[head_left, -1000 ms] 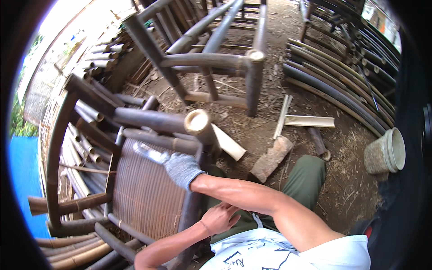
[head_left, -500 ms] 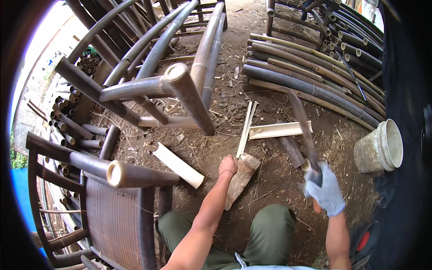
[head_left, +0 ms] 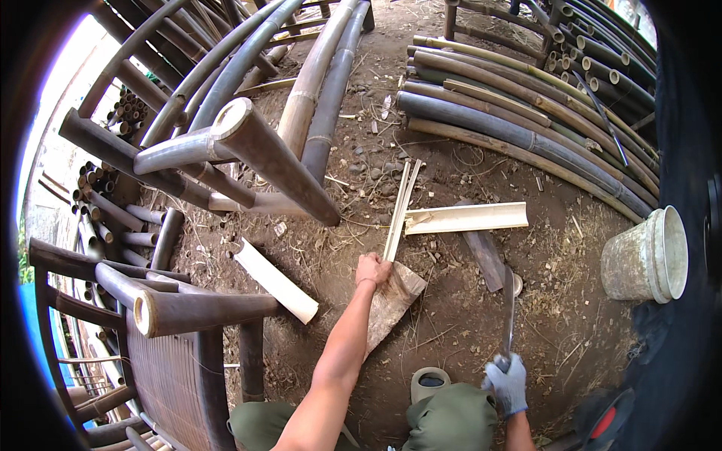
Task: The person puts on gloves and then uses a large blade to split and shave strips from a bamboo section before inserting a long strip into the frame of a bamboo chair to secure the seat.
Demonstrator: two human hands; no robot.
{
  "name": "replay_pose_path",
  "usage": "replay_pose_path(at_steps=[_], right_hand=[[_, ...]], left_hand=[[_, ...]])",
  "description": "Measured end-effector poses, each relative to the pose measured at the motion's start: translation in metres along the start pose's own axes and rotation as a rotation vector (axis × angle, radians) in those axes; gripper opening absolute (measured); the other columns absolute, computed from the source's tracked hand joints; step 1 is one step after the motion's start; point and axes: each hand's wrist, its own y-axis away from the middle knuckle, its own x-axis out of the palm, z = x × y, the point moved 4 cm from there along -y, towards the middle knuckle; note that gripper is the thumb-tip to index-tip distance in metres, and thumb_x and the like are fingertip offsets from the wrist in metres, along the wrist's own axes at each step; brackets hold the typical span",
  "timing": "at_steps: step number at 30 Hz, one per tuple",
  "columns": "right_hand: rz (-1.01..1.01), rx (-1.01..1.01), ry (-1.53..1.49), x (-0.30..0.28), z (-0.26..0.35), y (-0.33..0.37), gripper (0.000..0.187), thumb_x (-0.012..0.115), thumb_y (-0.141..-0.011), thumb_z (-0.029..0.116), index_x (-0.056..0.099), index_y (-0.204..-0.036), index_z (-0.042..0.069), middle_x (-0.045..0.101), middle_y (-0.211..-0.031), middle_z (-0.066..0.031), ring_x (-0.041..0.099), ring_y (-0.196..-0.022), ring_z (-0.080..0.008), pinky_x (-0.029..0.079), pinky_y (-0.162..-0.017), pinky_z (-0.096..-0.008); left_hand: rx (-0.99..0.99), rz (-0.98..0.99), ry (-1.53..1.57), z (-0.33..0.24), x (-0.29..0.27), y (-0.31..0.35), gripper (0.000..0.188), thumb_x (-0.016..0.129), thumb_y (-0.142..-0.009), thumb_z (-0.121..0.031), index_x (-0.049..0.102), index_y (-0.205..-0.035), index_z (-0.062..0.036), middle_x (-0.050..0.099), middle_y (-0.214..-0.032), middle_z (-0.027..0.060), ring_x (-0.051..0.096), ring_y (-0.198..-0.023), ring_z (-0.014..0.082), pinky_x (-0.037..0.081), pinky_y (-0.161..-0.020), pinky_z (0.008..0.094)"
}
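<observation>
My bare left hand [head_left: 374, 269] is closed around the near end of narrow pale bamboo strips [head_left: 402, 207], which point away from me. Beneath that hand lies a flat, worn piece of wood [head_left: 395, 308] on the dirt. A grey-white knit glove covers my right hand [head_left: 508, 383], which grips a machete [head_left: 510, 319] by its handle near my right knee. The long dark blade points away from me, apart from the strips. A split bamboo piece [head_left: 466, 218] lies right of the strips, pale inside up. Another split bamboo piece [head_left: 276, 280] rests left of my left hand.
Dark bamboo chair frames [head_left: 203, 312] stand at the left, with a larger bamboo frame [head_left: 278, 161] beyond. Long bamboo poles [head_left: 519, 139] lie stacked at the far right. A dirty white bucket [head_left: 639, 255] stands at the right. A dark wood piece [head_left: 483, 259] lies before the blade.
My right hand has brought the machete down and nearer to my body, from a raised position. My left hand still holds the strips. The whole view has shifted slightly.
</observation>
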Motion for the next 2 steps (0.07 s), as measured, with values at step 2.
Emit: replay_pose_path(at_steps=[2], right_hand=[[0.111,-0.012,-0.090,0.035,0.008,-0.031,0.034,0.077,-0.085,0.008,0.049,-0.106,0.005,0.059,-0.082,-0.0060,0.062,-0.059,-0.0163,0.056,-0.052,-0.0340]], left_hand=[[-0.022,0.148,0.549,0.012,0.010,0.002,0.037,0.068,-0.088,-0.025,0.067,-0.122,-0.0120,0.076,-0.107,0.0154,0.075,-0.089,0.0345,0.059,-0.084,0.0482]])
